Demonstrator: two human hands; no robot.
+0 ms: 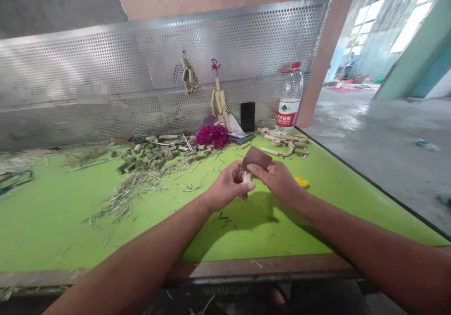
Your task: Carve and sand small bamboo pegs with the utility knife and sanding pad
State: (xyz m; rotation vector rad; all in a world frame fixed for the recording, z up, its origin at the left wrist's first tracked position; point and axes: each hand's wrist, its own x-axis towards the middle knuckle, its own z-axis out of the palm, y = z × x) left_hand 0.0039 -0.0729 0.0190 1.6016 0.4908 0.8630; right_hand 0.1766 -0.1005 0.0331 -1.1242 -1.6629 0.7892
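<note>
Above the green table top point(52, 211), my left hand point(227, 188) is closed around a short pale bamboo piece point(247, 177), pinched between thumb and fingers. My right hand point(276, 179) is closed on a brown sheet of sandpaper point(256, 158), which is pressed against the top of the bamboo piece. The two hands touch each other over the table's middle. Most of the bamboo piece is hidden by my fingers.
Cut bamboo segments and shavings point(148, 162) lie at the back left, pale pieces point(283, 142) at the back right. A purple tassel bundle point(213, 136), a black box point(247, 116) and a water bottle point(290, 100) stand by the perforated metal panel point(105, 71). A yellow cap point(301, 182) lies beside my right hand.
</note>
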